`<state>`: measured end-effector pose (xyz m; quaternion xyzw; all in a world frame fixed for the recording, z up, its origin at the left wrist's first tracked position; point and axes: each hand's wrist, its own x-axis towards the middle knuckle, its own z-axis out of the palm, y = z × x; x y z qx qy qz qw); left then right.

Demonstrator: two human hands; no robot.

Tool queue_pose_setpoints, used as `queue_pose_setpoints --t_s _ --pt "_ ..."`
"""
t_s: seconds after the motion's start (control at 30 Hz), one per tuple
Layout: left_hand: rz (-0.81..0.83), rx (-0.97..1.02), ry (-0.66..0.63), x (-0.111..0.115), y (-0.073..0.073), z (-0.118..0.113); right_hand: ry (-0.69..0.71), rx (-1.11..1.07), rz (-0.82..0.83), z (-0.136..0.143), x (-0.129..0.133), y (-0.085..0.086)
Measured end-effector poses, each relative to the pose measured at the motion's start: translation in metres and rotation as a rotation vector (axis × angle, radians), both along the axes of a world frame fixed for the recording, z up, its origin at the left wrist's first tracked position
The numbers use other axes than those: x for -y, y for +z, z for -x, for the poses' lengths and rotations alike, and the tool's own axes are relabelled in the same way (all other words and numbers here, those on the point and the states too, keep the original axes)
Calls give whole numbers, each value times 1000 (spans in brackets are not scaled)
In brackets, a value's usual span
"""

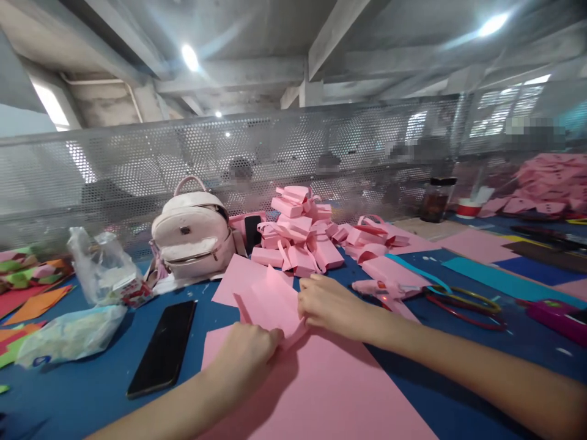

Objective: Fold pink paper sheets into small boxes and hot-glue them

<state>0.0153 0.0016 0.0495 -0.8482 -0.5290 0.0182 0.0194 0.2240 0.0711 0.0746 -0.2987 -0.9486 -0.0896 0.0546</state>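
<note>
Between my two hands a sheet of pink paper stands partly folded up, its upper flap tilted. My left hand is closed on its lower left edge, the thumb pressed against the paper. On its right edge my right hand pinches it with bent fingers. Beneath both lies a large flat pink sheet. A pink glue gun rests just right of my right hand. Behind the hands rises a heap of small folded pink paper bags.
A black phone, a plastic packet and a white backpack are on the left of the blue table. To the right lie coloured strips, a tape ring and a dark jar. A perforated metal screen stands behind.
</note>
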Motion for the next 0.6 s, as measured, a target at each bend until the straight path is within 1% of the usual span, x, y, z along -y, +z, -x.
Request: queue_pose_setpoints --t_s 0.23,0.4,0.5,0.6 --pt "-8 65 -11 -2 -9 9 24 12 59 4 -7 4" --pt "-20 151 -68 -7 -21 17 117 -1 54 8 -1 -1" --pt "-46 218 -133 -9 -27 20 127 -14 127 11 2 -7" --pt "-51 222 -145 -10 -27 19 114 24 210 14 3 -11"
